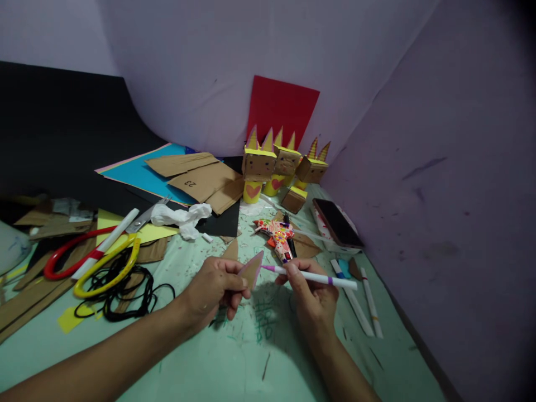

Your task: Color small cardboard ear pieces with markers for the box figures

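My left hand [220,285] pinches a small cardboard triangle [252,269] whose edges are coloured purple. In my right hand [312,290] is a white marker [322,277] with a purple tip, its point at or very near the triangle's right edge. Just behind the left hand lies another cardboard piece [231,249] with a pointed top. Beyond the right hand rests a hot glue gun [278,233] with a colourful floral pattern.
Cardboard figures with pointed horns [259,166] stand at the back before a red sheet [280,106]. Scissors [106,259], black cord [121,293] and crumpled white tissue [182,218] lie left. A phone [337,222] and more markers [371,304] are right, near the wall.
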{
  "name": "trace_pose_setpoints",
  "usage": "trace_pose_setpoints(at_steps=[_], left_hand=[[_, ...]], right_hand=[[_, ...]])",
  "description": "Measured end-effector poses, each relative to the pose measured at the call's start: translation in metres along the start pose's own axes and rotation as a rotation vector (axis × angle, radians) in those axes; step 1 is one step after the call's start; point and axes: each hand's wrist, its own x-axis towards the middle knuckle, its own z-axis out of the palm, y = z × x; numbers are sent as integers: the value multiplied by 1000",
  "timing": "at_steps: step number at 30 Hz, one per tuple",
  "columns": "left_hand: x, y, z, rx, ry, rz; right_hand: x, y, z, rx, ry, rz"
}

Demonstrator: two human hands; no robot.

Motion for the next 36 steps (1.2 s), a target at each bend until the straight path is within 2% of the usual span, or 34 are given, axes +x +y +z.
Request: trace_pose_setpoints(at_steps=[7,12,16,20,25,31,36], left_hand=[[-2,0,1,-2,16,-5],[-2,0,0,9,3,2],[-3,0,0,13,-36,-10],[-3,0,0,22,-21,2],[-3,1,-1,55,-24,-18],[-6,2,0,21,-66,-15],[-6,2,1,23,-37,-19]], right_hand=[[0,0,-1,77,85,-67],[-1,-1,-2,-52,-25,-38],[2,-3,0,-2,43,-11],[4,-4,-1,100,110,-50],[2,-2,-3,35,-6,-22],[6,-1,-2,99,124,-30],[5,-1,-2,112,40,-24]])
